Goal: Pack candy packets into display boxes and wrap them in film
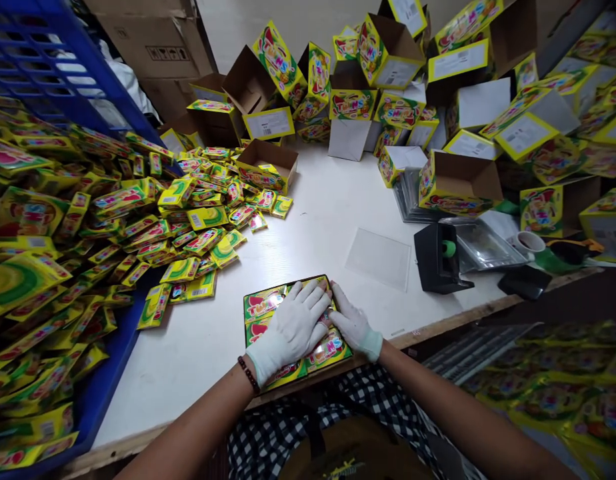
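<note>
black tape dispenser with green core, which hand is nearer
Right: the white-gloved right hand is left of the dispenser; the white-gloved left hand is farther left, flat on the yellow-green printed boxes.

A white table (318,220) is edged in wood (468,317). Beyond it a plain grey surface (288,17) is seen; whether wall or floor cannot be told. Brown cartons (138,33) are stacked at far left. The table is softly lit.
</note>
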Demonstrator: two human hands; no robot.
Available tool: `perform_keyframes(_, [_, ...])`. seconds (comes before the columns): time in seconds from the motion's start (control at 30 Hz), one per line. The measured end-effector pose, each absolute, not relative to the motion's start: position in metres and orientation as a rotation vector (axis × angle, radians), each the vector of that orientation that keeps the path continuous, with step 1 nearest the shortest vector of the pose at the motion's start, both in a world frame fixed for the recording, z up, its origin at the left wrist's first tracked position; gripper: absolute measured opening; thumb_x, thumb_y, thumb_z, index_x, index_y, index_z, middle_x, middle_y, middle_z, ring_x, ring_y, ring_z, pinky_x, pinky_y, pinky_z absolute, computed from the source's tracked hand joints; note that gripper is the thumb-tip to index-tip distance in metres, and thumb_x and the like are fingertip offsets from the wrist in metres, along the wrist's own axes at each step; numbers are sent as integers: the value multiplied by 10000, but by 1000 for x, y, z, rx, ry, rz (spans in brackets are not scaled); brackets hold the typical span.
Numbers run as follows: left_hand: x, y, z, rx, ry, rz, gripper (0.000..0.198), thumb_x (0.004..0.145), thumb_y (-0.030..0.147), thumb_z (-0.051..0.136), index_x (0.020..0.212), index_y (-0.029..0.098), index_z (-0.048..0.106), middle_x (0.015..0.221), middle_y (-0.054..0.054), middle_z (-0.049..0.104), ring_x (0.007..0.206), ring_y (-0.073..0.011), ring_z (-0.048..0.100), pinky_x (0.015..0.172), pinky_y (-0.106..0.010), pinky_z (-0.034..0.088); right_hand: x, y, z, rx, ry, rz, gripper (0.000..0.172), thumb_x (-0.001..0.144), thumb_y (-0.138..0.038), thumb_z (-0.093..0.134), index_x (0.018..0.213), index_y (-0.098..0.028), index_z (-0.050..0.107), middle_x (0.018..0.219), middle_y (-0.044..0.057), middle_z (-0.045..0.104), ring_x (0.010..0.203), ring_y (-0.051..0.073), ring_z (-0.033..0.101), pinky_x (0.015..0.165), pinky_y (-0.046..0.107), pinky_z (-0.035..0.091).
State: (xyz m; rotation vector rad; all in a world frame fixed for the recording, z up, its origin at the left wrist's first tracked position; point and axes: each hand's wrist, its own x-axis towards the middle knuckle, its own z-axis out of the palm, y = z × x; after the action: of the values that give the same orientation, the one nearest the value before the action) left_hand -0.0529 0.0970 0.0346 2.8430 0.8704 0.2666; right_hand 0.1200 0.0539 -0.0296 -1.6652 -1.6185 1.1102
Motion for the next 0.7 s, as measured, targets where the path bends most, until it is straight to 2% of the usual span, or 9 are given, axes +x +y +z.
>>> perform_keyframes(0.07, [-53,96,34,2851,895,234,448,959,406,447,1326,158,515,1378,-132,536,1341,-313,417,1171,-517,246,120,54,-33,-1629,-1589,1093,701,889,-246,420,1567,-213,242,1579,68,358,1455,259,340,1211,485,265])
perform_keyframes(0.17, [-49,95,39,2843,934,192,391,951,417,453,1238,174,564,1297,-129,572,1221,-309,506,1074,-493,375,120,55,-40,-1540,-1588,1042,682,885,-222,416,1554,-240,285,1552,37,409,1436,239,377,1204,467,297])
perform_keyframes(0.23, [-45,95,40,2846,925,188,362,950,401,451,1206,176,575,1294,-132,567,1189,-301,522,1037,-474,407,120,56,-44,-1499,-1594,1006,675,883,-204,405,1548,-247,298,1540,24,428,1443,220,365,1205,453,302])
perform_keyframes(0.33, [-42,94,37,2868,914,228,400,959,382,432,1272,157,539,1341,-148,547,1281,-314,467,1095,-496,355,120,56,-47,-1514,-1616,998,658,889,-214,386,1543,-222,308,1534,46,436,1443,218,365,1207,462,294])
perform_keyframes(0.43, [-45,92,36,2851,897,275,420,962,379,427,1300,152,526,1328,-147,570,1301,-306,466,1130,-502,323,120,54,-40,-1631,-1661,917,643,905,-239,376,1537,-148,307,1530,124,428,1422,261,398,1171,511,341])
perform_keyframes(0.53, [-59,89,38,2794,986,386,411,969,318,402,1334,160,505,1388,-135,546,1354,-282,434,1180,-506,269,114,51,-23,-1638,-1793,576,647,932,-262,379,1536,-56,273,1575,198,317,1476,304,279,1170,560,318])
perform_keyframes(0.63, [-82,80,36,2707,1332,432,489,947,280,422,1402,103,442,1487,-190,451,1433,-347,332,1178,-614,216,98,51,-6,-1392,-2058,328,635,938,-226,389,1535,-42,273,1599,191,267,1512,284,166,1206,536,263])
perform_keyframes(0.7, [-99,72,31,2666,1426,395,518,932,280,449,1412,85,437,1502,-216,428,1436,-386,320,1157,-666,215,82,52,-1,-1333,-2196,305,599,958,-242,382,1515,-30,323,1575,201,318,1501,289,209,1208,527,261])
